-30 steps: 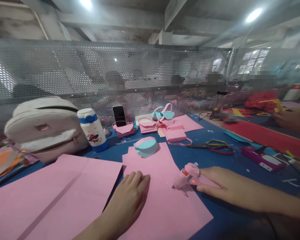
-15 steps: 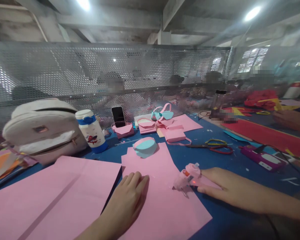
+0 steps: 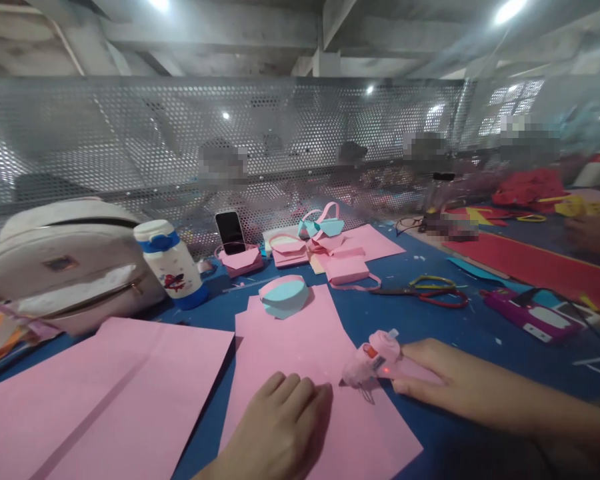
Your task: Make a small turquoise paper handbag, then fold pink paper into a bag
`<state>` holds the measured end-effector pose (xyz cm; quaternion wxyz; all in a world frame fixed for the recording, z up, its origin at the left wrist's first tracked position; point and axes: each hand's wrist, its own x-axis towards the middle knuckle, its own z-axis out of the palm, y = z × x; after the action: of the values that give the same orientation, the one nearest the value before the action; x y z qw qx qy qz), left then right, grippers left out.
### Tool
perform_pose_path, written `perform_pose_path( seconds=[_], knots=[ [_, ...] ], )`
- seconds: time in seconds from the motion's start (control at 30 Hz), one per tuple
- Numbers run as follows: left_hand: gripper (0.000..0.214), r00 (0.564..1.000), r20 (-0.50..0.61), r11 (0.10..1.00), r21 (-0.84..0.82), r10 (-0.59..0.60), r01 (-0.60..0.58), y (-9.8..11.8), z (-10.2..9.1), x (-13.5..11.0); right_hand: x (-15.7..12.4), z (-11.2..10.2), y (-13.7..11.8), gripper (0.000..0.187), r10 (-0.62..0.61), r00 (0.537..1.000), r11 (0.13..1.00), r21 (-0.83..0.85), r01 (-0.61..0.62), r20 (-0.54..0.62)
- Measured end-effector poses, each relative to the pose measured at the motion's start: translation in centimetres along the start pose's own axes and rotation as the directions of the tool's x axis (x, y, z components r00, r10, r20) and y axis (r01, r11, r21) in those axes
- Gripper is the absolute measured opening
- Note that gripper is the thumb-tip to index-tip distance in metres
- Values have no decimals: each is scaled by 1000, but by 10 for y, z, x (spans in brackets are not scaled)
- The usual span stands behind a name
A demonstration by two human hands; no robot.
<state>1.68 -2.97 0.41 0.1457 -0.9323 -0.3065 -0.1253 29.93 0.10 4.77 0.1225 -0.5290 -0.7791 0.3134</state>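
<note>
Glue gun gripped by right hand, left hand flat on pink sheet

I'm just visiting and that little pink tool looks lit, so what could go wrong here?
1. The glue gun in the right hand shows a red light, so it is probably hot; its nozzle points toward the left hand, which lies close and could get burned.
2. The nozzle is over the pink sheet, so a drip might spoil it.

Two near pink sheets — one glue gun, one bottle, one backpack, one phone.
</note>
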Motion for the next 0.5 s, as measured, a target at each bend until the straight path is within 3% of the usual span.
perform_pose_path(
  seconds=[0.1, 0.5],
  knots=[
    [25, 1000, -10, 999, -29, -16, 16, -2, 4, 1, 0, 2, 6, 56, 50, 997, 998, 33, -53, 65],
    [32, 992, 56, 980, -155, -114, 121, -5, 4, 1, 2, 1, 20, 63, 124, 991, 981, 146, -131, 55]
  ],
)
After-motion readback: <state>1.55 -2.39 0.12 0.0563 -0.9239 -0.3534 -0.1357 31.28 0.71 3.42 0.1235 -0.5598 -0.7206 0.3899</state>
